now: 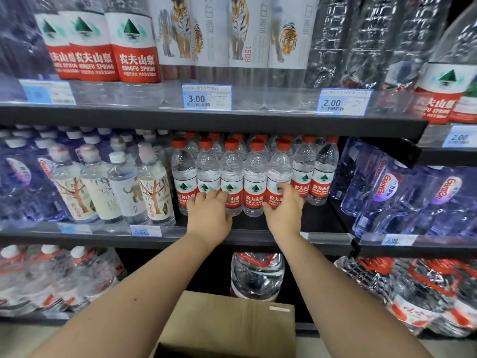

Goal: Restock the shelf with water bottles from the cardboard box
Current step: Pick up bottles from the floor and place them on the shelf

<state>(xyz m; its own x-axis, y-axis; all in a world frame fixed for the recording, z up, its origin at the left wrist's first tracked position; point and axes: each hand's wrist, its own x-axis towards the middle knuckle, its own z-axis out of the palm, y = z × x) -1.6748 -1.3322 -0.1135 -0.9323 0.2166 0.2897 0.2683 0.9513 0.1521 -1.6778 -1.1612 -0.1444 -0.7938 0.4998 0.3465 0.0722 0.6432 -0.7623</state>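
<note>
right hand (284, 206) wraps a front-row bottle (280, 164). left hand (209, 211) curled against its neighbours, grip or push: can't tell. red-cap row (254, 177) looks nearly full, bare strip on the shelf (322, 218) in front. box (232, 324) below, contents hidden. store aisle, other waters all round.

Two hands (209, 213) (284, 211), one cardboard box (232, 324), seven front-row red-capped bottles (255, 182)
</note>
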